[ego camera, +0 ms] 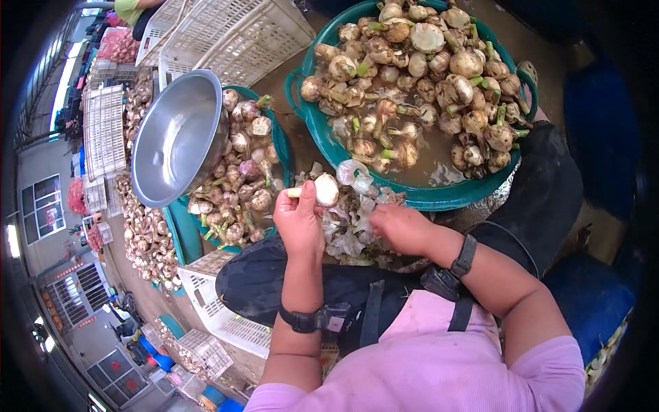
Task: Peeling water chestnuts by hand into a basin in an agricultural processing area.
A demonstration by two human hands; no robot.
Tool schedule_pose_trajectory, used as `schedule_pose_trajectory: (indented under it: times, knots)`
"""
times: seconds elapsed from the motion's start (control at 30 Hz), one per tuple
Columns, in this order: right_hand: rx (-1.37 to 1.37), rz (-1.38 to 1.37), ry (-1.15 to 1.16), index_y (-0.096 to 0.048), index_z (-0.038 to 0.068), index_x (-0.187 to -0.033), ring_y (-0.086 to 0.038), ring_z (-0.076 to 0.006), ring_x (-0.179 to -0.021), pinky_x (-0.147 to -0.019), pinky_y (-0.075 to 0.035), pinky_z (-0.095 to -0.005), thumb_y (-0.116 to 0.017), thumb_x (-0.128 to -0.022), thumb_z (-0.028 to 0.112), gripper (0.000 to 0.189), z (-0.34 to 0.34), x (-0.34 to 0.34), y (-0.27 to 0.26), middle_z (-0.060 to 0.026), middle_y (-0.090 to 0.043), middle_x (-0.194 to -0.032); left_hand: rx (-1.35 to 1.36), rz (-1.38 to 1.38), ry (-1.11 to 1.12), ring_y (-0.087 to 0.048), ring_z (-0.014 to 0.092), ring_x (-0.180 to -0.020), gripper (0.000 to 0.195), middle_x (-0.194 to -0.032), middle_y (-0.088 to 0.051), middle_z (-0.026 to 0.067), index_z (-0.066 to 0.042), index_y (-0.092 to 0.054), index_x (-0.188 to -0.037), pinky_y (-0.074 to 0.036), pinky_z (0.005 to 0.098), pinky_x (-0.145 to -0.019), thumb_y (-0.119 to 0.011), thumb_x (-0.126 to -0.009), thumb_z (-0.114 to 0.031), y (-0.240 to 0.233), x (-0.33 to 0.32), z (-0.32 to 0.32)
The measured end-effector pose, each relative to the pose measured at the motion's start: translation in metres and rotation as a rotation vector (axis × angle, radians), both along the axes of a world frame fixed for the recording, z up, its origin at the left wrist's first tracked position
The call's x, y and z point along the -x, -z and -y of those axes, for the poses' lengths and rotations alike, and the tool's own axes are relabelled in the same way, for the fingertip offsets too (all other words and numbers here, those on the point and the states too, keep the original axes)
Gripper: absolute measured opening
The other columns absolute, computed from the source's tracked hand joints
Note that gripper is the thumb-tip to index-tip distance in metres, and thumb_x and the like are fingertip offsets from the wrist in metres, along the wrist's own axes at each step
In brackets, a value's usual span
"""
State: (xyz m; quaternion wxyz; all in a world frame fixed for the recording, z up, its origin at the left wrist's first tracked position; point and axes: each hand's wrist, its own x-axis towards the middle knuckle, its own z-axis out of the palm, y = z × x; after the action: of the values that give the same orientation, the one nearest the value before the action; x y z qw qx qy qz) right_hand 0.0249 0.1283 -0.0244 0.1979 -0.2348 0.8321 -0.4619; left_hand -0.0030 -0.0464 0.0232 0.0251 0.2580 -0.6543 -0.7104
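Note:
My left hand [301, 221] grips a garlic bulb [327, 190] between thumb and fingers. Its green stem stub [294, 192] points left, and the bulb's surface is white and mostly bare of outer skin. A pale, curled piece of garlic skin [355, 174] shows just right of the bulb. My right hand [399, 226] is over a heap of stripped garlic skins [345, 237] between my legs. Its fingers curl downward and their tips are hidden, so whether it holds anything is unclear. Ahead stands a green tub [427, 198] of muddy water and unpeeled garlic bulbs [466, 64].
A metal basin [172, 139] rests tilted over a second green tub [283, 149] of garlic at left. White plastic crates [252, 41] stand behind; another crate [226, 301] is beside my left leg. Garlic piles [149, 242] cover the floor farther left. A person's sleeve [127, 11] appears top left.

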Motion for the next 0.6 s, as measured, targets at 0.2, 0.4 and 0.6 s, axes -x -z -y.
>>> schedule_pose_trajectory:
  times: [0.2, 0.4, 0.6]
  knots:
    - [0.541, 0.100, 0.309, -0.052, 0.004, -0.078, -0.055, -0.0302, -0.077, -0.066, -0.044, -0.0378, -0.052, -0.079, 0.010, 0.006, 0.007, 0.057, -0.043, -0.0133, -0.052, -0.082, 0.271, -0.161, 0.188, -0.051, 0.007, -0.063, 0.014, -0.074, -0.056, 0.0016, -0.003, -0.052, -0.083, -0.040, 0.0187, -0.056, -0.064, -0.080, -0.010, -0.008, -0.001, -0.007]
    - [0.122, -0.192, -0.002, -0.055, 0.004, -0.086, -0.055, -0.0300, -0.081, -0.067, -0.045, -0.0376, -0.057, -0.077, 0.012, 0.012, 0.007, 0.016, -0.007, -0.0129, -0.053, -0.089, -0.167, 0.146, -0.057, -0.052, 0.008, -0.060, 0.017, -0.074, -0.058, 0.0029, -0.004, -0.053, -0.086, -0.040, 0.0213, -0.048, -0.059, -0.084, -0.020, -0.003, 0.004, 0.004]
    - [0.054, 0.115, 0.197, -0.053, 0.006, -0.088, -0.057, -0.0326, -0.078, -0.066, -0.045, -0.0418, -0.060, -0.078, 0.026, 0.023, 0.010, 0.013, -0.012, -0.0128, -0.057, -0.089, -0.505, 0.352, -0.110, -0.051, 0.010, -0.057, 0.022, -0.074, -0.058, 0.0020, -0.009, -0.054, -0.092, -0.038, 0.0225, -0.042, -0.050, -0.086, -0.029, 0.018, 0.003, 0.018]
